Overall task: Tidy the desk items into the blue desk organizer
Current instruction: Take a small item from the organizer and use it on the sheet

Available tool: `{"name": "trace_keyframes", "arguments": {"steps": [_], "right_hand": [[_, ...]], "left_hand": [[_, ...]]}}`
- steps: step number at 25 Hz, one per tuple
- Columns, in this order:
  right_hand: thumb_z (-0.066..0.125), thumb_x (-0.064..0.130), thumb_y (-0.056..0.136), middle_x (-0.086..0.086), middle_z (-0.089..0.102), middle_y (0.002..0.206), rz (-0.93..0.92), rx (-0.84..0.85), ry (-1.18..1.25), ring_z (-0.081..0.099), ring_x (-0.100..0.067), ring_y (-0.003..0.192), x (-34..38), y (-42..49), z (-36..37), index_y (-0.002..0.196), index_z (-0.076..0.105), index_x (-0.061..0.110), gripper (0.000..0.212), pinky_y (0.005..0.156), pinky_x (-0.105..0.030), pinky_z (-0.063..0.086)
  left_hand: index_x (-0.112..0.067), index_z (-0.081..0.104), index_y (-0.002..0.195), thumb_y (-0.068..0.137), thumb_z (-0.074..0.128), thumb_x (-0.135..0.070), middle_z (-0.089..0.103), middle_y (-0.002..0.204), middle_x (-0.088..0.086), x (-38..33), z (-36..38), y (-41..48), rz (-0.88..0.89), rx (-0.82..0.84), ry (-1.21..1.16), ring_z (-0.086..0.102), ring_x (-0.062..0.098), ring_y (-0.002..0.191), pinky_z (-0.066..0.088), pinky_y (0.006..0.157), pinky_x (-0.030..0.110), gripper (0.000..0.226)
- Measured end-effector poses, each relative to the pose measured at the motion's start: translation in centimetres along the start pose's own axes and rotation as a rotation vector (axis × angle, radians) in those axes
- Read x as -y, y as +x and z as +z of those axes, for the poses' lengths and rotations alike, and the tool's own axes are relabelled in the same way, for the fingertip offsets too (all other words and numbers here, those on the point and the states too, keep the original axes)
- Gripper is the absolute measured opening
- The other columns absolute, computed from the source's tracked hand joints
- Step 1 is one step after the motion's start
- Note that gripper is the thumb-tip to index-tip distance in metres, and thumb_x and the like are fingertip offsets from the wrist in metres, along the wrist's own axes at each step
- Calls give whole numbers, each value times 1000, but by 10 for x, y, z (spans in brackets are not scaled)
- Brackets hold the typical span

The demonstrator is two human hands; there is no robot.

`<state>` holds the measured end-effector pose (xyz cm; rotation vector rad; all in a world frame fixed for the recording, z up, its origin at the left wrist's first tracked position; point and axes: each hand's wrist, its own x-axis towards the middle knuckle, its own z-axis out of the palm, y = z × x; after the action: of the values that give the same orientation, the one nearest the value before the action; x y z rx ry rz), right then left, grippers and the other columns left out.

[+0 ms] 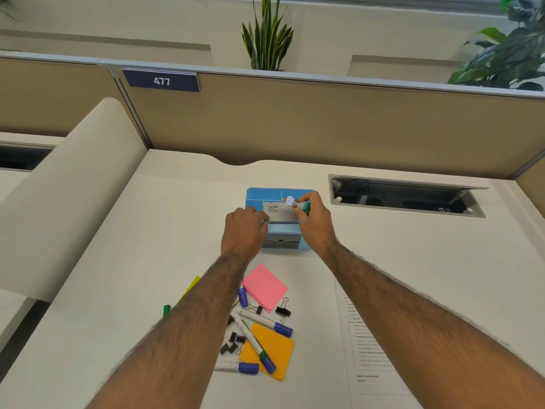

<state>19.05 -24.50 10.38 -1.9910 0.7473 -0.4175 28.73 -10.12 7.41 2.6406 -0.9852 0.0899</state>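
While the blue desk organizer [256, 199] stands at mid-desk, both hands are at its top. Left hand [244, 228]: fingers curled at the left edge of a grey box [278, 214] printed "camlin", which sits on the organizer's near part. Right hand [312, 222]: fingers pinched on a small teal-and-silver item [298, 204], held at the box's upper right corner; its exact kind cannot be told.

Loose items lie on the desk [383, 246] nearer the person, between the forearms: a pink sticky pad [265, 287], an orange sticky pad [274, 352], several blue-capped markers [267, 321] lying across each other, and black binder clips [233, 342] just beside them. A yellow pad [191, 286] and a green marker [167, 309] show partly from under the left forearm. A printed sheet [368, 335] lies to the right, partly covered by the right forearm.
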Motion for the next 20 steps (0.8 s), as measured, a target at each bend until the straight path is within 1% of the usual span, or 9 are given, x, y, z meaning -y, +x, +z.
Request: {"name": "trace_keyframes", "arguments": {"steps": [3,5,7,9,11,13,15,17,20], "right_hand": [[54,18,101,-8,61,122,-9,-17,11,57,-18,104,-1,-9,-14,110,45,21,13,62,-9,50],[55,19,100,-7,63,114,-8,-47,7,60,-16,93,-6,-25,-36,109,47,19,13,66,-13,51],[58,20,99,-2,62,104,-4,-47,-64,58,-14,80,-17,-46,-64,108,48,21,14,71,-21,54],[59,23,98,3,60,103,15,2,-176,58,-15,78,-36,-74,-97,109,48,24,16,73,-19,51],[60,25,97,6,59,103,27,48,-259,59,-15,81,-60,-108,-131,110,48,25,17,73,-17,46],[61,25,97,7,62,102,28,77,-316,60,-13,84,-85,-148,-166,109,50,26,17,72,-21,46],[61,26,96,8,64,99,32,112,-372,61,-12,83,-109,-190,-196,108,53,28,15,70,-26,48],[60,26,96,10,64,101,28,166,-434,59,-11,83,-132,-228,-218,107,55,30,13,73,-30,50],[57,25,97,12,62,108,41,256,-551,59,-12,85,-160,-275,-238,110,56,29,14,75,-29,52]], "left_hand": [[-21,60,126,98,52,-30,57,126,3,-10,4,-12,-29,-11,-40,52,22,110,41,98,37,31],[-19,57,130,95,53,-25,51,137,5,-29,6,-27,-51,-57,-83,49,24,120,39,105,39,36],[-20,56,131,94,56,-22,50,141,5,-59,9,-48,-12,-66,-133,47,23,127,39,108,39,38],[-22,56,133,95,58,-25,49,145,4,-95,19,-78,67,25,-193,43,22,133,35,112,38,39],[-23,53,138,97,56,-30,40,153,2,-132,35,-114,158,159,-246,34,22,141,25,118,37,42],[-23,48,142,97,55,-34,29,160,4,-169,55,-149,287,282,-258,23,24,148,17,121,37,47],[-22,43,144,96,54,-36,18,164,5,-202,76,-179,409,381,-227,13,26,151,14,123,40,51],[-23,37,148,98,48,-40,7,166,4,-218,93,-199,461,468,-167,2,25,152,9,123,43,53],[-28,21,155,100,38,-46,-6,166,1,-220,116,-219,462,561,-85,-10,22,152,0,123,43,60]]}}
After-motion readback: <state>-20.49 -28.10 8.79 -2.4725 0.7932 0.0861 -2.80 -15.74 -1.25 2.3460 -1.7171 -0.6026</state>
